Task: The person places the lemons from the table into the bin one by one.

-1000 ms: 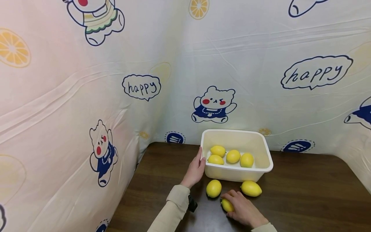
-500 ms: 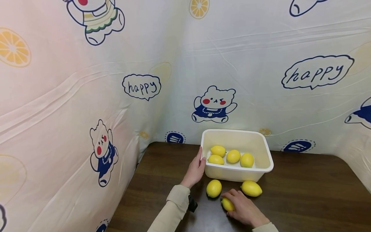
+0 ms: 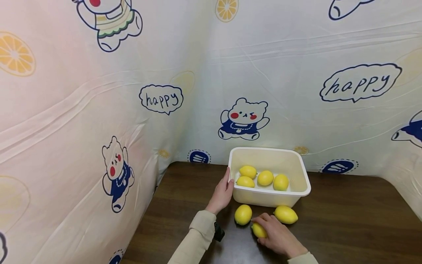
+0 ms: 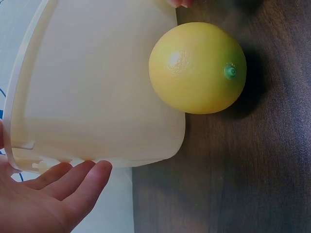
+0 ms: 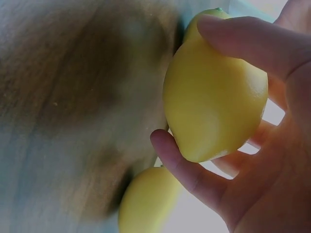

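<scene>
A cream plastic bin (image 3: 267,197) stands near the back of the table, with several yellow lemons (image 3: 265,178) on its floor. My left hand (image 3: 221,194) holds its front left corner; in the left wrist view the fingers (image 4: 87,187) lie along the outer wall. My right hand (image 3: 277,236) grips a lemon (image 5: 214,102) in front of the bin, thumb on one side and fingers on the other. Another lemon (image 3: 243,215) lies to the left of that hand, close to the bin's front wall. A further lemon (image 3: 285,215) lies to its right, also by that wall.
The dark wooden table (image 3: 349,216) extends to both sides of the bin. A pale printed cloth (image 3: 283,110) hangs right behind the bin and along the left side. A dark band (image 3: 218,231) sits at the left sleeve's cuff.
My right hand has shifted very slightly away from me around the lemon it grips. The left hand, the bin and the other lemons have stayed in place.
</scene>
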`<state>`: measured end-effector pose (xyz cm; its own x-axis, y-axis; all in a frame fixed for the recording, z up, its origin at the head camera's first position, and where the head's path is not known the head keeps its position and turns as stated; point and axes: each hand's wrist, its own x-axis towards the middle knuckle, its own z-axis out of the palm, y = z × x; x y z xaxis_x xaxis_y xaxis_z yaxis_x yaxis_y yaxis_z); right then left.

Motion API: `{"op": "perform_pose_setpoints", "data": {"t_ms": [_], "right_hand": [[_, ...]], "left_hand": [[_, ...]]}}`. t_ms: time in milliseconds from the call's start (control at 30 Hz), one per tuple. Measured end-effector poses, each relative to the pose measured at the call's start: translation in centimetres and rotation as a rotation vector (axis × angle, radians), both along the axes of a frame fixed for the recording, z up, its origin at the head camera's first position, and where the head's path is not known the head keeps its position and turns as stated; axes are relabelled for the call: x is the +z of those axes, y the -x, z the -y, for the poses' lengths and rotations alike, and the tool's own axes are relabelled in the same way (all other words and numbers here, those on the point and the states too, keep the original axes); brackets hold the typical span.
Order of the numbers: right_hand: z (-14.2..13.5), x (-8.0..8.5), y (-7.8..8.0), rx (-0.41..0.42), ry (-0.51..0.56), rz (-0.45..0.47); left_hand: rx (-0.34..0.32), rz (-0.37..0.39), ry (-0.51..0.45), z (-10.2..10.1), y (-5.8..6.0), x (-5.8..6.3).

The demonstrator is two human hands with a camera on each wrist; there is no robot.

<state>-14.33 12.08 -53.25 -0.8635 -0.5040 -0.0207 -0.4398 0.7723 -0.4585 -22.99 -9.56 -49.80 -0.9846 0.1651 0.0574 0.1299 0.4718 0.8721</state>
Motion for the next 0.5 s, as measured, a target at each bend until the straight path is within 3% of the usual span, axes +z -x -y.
{"op": "perform_pose_setpoints", "data": {"t_ms": [333, 500], "right_hand": [[0.1, 1.1, 0.0, 0.009, 0.018, -0.021], [0.0, 1.9, -0.1, 0.015, 0.015, -0.078]], "left_hand": [[-0.004, 0.006, -0.003, 0.0, 0.0, 0.1], [-0.005, 0.017, 0.006, 0.0, 0.0, 0.1]]}}
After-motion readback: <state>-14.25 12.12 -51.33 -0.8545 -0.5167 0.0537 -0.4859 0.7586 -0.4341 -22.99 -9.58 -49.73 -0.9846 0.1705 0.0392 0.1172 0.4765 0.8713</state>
